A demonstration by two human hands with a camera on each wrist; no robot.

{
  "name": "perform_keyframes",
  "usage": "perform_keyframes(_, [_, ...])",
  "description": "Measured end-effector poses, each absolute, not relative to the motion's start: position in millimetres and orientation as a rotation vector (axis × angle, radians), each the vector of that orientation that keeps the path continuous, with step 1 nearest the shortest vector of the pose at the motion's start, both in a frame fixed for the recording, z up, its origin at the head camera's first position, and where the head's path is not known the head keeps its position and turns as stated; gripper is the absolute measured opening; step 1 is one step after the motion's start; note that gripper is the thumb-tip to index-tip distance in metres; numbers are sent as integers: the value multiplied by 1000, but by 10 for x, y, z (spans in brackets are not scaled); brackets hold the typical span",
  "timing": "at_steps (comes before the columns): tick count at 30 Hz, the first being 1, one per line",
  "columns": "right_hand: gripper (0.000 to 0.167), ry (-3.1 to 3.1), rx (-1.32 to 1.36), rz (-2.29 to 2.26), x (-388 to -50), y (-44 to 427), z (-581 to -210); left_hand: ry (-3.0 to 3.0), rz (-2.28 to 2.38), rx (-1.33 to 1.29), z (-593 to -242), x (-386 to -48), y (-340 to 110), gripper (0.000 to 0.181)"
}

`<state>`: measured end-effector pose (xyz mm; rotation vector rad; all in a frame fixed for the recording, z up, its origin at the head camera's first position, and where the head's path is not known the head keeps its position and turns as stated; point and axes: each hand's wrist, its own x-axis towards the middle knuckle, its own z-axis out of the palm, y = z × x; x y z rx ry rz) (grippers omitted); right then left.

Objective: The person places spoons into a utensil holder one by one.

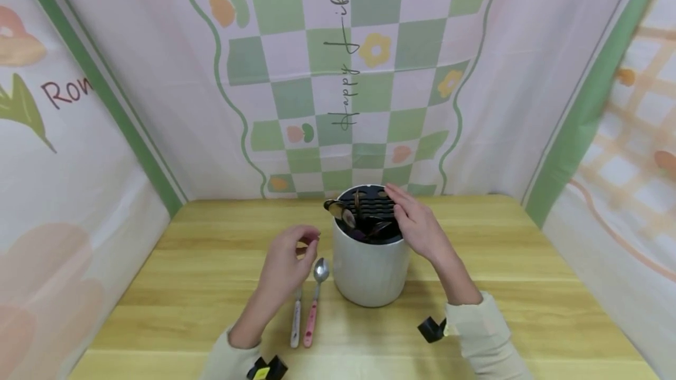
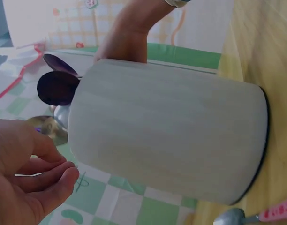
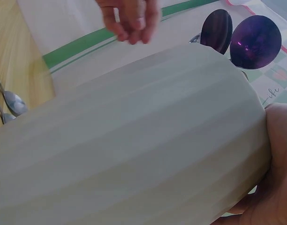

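A white ribbed utensil holder [image 1: 369,274] with a black slotted top [image 1: 372,207] stands upright on the table. Dark and gold spoons [image 2: 58,88] stick out of its top. My right hand [image 1: 419,227] rests against the holder's right rim, fingers fairly straight along the edge. Left of the holder hovers my left hand [image 1: 287,260], its fingers loosely bent, thumb near the fingertips, with nothing seen between them. Below it lie a pink-handled spoon [image 1: 315,304] and a utensil with a pale handle [image 1: 296,321], whose head the hand partly hides in the head view.
The wooden table [image 1: 211,286] meets a patterned cloth backdrop [image 1: 338,75] just behind the holder. More cloth walls stand at the left and right sides. A black wrist camera [image 1: 432,330] sits at the right cuff, another [image 1: 269,368] at the left.
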<state>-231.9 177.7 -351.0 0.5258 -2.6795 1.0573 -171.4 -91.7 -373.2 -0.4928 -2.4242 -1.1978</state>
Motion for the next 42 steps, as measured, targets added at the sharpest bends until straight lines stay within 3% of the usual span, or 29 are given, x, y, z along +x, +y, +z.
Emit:
perform_keyframes(12, [47, -2676, 526, 1066, -2319, 1778, -3517, -2692, -1126, -397, -4063, -1689, -1158, 15])
perform_keyframes(23, [47, -2675, 526, 1065, -2317, 1777, -3512, -2994, -1050, -303, -4438, -1680, -1297, 25])
perform_keyframes(30, [47, -2686, 518, 1078, -2316, 1776, -3511, -3096, -1020, -257, -4560, -1701, -1267, 12])
perform_keyframes(42, [47, -2682, 528, 1075, -2314, 1772, -3500, -3150, -960, -228, -4667, -1718, -1215, 23])
